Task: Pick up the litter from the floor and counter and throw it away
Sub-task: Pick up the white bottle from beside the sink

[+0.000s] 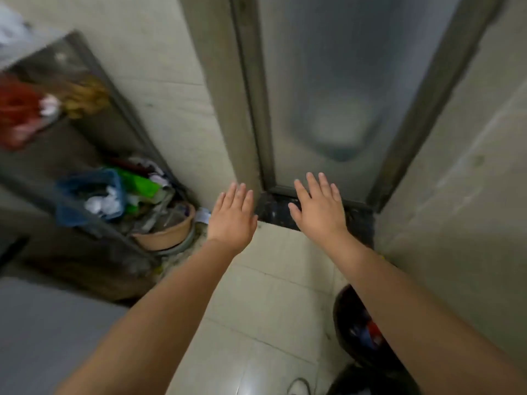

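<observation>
Litter (104, 202) is seen stuffed in a blue basket (68, 201) on the low shelf at left; more is piled in the dark bin (346, 323). Left hand (232, 216) and right hand (318, 208) are held out flat, fingers spread, nothing gripped.

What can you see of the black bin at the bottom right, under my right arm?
The black bin stands on the pale tiled floor near the right wall, beside the frosted door. It looks round, dark and glossy, perhaps lined with a black bag. The right forearm crosses over it and hides much of its opening. Inside, red and blue scraps show, blurred. Nothing visibly touches it; both hands are further ahead.
</observation>
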`<state>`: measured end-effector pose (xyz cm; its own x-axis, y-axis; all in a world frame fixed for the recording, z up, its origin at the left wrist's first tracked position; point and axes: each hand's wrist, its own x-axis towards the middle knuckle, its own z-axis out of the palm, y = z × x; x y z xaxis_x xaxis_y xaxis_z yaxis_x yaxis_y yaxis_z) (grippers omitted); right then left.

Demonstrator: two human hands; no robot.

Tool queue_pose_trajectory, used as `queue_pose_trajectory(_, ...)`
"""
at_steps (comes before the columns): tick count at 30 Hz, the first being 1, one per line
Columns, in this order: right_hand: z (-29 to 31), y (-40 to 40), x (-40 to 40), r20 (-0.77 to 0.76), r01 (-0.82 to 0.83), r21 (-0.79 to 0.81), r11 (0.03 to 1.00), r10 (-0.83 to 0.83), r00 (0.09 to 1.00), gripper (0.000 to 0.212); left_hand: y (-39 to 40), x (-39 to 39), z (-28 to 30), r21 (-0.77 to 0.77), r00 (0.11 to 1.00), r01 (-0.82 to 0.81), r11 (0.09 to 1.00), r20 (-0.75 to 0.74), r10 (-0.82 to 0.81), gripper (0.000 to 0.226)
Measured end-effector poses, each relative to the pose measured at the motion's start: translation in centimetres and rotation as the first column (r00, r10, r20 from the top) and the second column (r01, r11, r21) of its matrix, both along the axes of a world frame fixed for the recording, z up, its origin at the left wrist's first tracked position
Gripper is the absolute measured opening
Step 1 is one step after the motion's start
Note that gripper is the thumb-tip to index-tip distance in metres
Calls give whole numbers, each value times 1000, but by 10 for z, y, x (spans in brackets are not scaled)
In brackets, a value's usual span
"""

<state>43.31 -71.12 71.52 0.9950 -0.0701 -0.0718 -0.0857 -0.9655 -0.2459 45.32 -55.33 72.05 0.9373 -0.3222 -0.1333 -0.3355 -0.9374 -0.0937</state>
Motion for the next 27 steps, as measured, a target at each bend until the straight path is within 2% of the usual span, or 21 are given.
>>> queue_pose_trajectory(3,39,99,-11,67,-231,-9,973,231,971,56,99,-46,39,-38,968,-233,972,91,235,58)
queue_pose_trajectory(7,74,248,-83,127,-534,2,846,529,839,57,230,-164,82,-60,840,-520,852,148,523,59)
queue_pose_trajectory(11,99,379,-213,171,-762,1,648,750,638,57,338,-336,105,-51,643,-753,656,159,749,58)
queue_pose_trajectory(15,119,484,-362,173,-923,-6,385,910,378,56,419,-520,122,-43,342,-933,357,202,918,57)
queue_pose_trajectory(18,127,546,-460,178,-985,-31,170,971,162,56,460,-642,138,-78,68,-993,88,229,971,57)
queue_pose_trajectory(20,131,584,-520,171,-998,-47,50,984,41,56,479,-715,139,-100,-64,-994,-42,229,971,57)
queue_pose_trajectory(21,134,591,-528,167,-998,-54,27,986,18,56,481,-725,141,-109,-95,-991,-73,215,972,57)
queue_pose_trajectory(23,126,657,-619,147,-987,-50,-151,977,-157,55,510,-822,136,-101,-285,-958,-268,218,933,57)
queue_pose_trajectory(25,132,671,-639,164,-980,-50,-191,967,-197,55,522,-849,131,-122,-302,-952,-280,241,922,58)
queue_pose_trajectory(27,123,713,-685,149,-956,-48,-290,944,-294,55,543,-895,122,-112,-401,-916,-385,222,889,58)
